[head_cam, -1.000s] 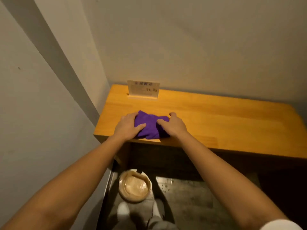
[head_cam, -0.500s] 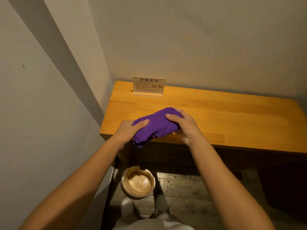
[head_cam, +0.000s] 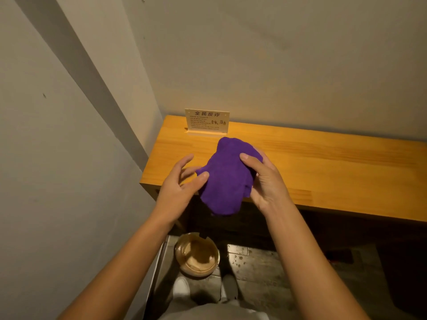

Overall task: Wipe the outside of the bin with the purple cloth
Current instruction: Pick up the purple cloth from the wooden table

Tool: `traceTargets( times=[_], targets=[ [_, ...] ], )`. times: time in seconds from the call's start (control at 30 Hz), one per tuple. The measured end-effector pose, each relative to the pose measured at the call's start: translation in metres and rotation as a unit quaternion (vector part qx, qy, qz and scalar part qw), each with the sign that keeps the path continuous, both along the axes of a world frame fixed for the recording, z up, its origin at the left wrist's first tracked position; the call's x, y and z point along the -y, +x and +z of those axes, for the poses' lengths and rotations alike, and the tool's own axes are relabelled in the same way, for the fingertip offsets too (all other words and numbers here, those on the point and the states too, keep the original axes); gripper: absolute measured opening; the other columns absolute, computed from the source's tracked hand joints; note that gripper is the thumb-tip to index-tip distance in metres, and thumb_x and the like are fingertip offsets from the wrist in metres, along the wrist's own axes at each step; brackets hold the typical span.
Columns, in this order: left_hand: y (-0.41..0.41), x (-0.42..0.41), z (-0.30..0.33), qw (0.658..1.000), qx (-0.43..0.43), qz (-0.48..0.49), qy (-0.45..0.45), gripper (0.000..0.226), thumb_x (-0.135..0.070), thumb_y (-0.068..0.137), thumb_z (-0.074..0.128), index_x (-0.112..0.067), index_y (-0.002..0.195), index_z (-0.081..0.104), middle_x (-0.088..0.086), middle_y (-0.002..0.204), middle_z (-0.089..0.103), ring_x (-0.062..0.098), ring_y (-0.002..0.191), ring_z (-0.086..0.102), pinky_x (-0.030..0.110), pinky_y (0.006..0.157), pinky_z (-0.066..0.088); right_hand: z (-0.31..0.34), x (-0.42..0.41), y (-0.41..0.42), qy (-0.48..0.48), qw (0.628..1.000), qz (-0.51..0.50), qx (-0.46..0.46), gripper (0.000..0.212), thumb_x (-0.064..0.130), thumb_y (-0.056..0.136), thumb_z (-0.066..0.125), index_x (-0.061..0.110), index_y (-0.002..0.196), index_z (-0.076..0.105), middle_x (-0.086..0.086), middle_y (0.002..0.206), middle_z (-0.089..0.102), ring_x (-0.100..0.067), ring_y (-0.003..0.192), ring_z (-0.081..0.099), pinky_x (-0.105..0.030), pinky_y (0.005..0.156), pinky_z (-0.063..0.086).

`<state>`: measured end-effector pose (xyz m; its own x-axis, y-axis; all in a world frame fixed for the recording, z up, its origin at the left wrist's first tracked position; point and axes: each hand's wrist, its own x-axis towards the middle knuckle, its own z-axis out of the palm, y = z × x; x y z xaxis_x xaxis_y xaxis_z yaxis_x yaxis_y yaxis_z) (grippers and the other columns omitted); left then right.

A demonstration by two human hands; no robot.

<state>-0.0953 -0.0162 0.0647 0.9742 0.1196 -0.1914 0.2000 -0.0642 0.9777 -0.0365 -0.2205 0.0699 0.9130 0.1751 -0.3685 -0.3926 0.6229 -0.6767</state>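
The purple cloth (head_cam: pixel 225 179) is bunched up and held in the air over the front edge of the wooden counter. My right hand (head_cam: pixel 265 181) grips its right side, thumb on top. My left hand (head_cam: pixel 179 183) is at the cloth's left edge with fingers spread; the thumb touches the fabric. The bin (head_cam: pixel 196 255), a small round brown container, stands on the floor below the counter, near the left wall and just ahead of my feet.
A wooden counter (head_cam: pixel 323 162) runs along the back wall. A small printed sign (head_cam: pixel 207 121) stands at its back left corner. A grey wall closes the left side. The floor (head_cam: pixel 265 269) under the counter is dark and speckled.
The cloth was lifted off the counter and raised. My left hand has loosened its hold and opened its fingers, while my right hand keeps the cloth.
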Motion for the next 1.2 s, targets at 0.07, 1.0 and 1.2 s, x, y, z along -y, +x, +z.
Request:
traceTargets(
  times=[0.07,1.0,1.2],
  targets=[
    [-0.007,0.010,0.005,0.995,-0.019,-0.038,-0.086,0.061,-0.046,0.084,0.075,-0.035,0.139,0.053,-0.005,0.109,0.078,0.003,0.106,0.071,0.013,0.076,0.055,0.002,0.002,-0.006,-0.026,0.999,0.038,0.013,0.066,0.007,0.075,0.089,0.013,0.135,0.064,-0.015,0.121,0.075,-0.030,0.110,0.074,-0.040,0.084,0.061],
    [-0.255,0.012,-0.052,0.989,0.026,-0.042,0.141,0.045,-0.052,0.094,0.055,-0.046,0.139,0.054,-0.018,0.142,0.056,0.005,0.132,0.049,0.042,0.110,0.045,-0.071,-0.039,-0.265,-0.417,0.899,-0.084,0.105,0.065,0.053,0.091,0.070,0.047,0.150,0.044,0.018,0.147,0.053,-0.005,0.130,0.054,-0.031,0.104,0.048],
    [-0.272,-0.011,-0.105,0.857,-0.019,-0.110,0.503,0.085,-0.089,0.084,0.019,-0.048,0.157,0.014,-0.002,0.171,0.004,0.028,0.156,-0.001,0.061,0.121,0.008,-0.103,-0.016,-0.305,-0.503,0.856,-0.067,0.099,0.063,0.056,0.097,0.059,0.046,0.154,0.035,0.018,0.143,0.046,0.005,0.114,0.048,-0.016,0.086,0.038]
  ],
)
